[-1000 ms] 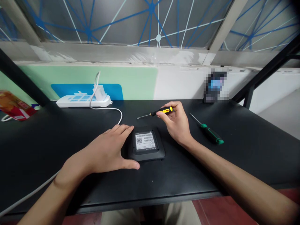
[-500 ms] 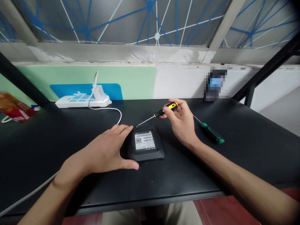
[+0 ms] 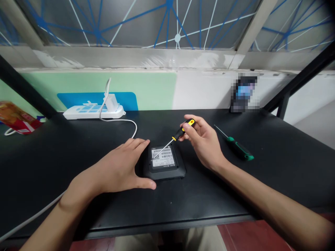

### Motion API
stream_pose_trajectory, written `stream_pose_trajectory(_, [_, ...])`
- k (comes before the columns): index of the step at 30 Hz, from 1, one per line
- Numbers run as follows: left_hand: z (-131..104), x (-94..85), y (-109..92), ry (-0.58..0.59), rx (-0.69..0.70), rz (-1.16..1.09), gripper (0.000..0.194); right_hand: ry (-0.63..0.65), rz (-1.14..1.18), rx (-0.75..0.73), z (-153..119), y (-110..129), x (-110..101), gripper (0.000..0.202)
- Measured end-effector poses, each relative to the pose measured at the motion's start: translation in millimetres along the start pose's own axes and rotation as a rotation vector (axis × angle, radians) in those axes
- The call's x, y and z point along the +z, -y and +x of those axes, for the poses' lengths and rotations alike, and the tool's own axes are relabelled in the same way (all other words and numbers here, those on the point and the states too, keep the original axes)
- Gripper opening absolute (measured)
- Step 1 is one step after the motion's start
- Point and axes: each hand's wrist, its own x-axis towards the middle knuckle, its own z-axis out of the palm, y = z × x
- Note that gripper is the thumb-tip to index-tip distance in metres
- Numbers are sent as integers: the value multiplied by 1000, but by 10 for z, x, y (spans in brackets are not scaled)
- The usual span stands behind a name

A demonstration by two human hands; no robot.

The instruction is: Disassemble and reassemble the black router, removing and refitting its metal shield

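A dark, flat device with a white printed label lies on the black table. Along its left side rests my left hand, thumb and fingers spread around the edge. My right hand grips a black and yellow screwdriver by its handle. The thin shaft slants down to the left across the label, and its tip is near the device's left edge. I cannot tell whether the tip touches. To the right of my right hand, a green and black screwdriver lies on the table.
A white power strip with a plug and a white cable sits at the back left. A red and brown package lies at the far left. A blurred-out upright object leans on the wall at the back right.
The black and yellow screwdriver's tip has moved from beyond the device's top left corner down toward its lower left, over the label. My left hand keeps its place.
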Motion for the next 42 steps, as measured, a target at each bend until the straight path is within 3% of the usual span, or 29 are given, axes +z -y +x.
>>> stream_pose_trajectory(8, [2,2,-6,0,-5,-3,110,22,59,17,-27,9,53,37])
stream_pose_trajectory(22, [16,-18,2,-17,26,-18,105,96,-85,-38,-76,36,130,36])
stream_pose_trajectory(31, [19,-24,-1,-1,-1,-5,109,74,-87,-20,-46,15,106,37])
stream_pose_trajectory(42, [17,17,55,-47,65,-63,104,108,-107,38,-43,16,21,39])
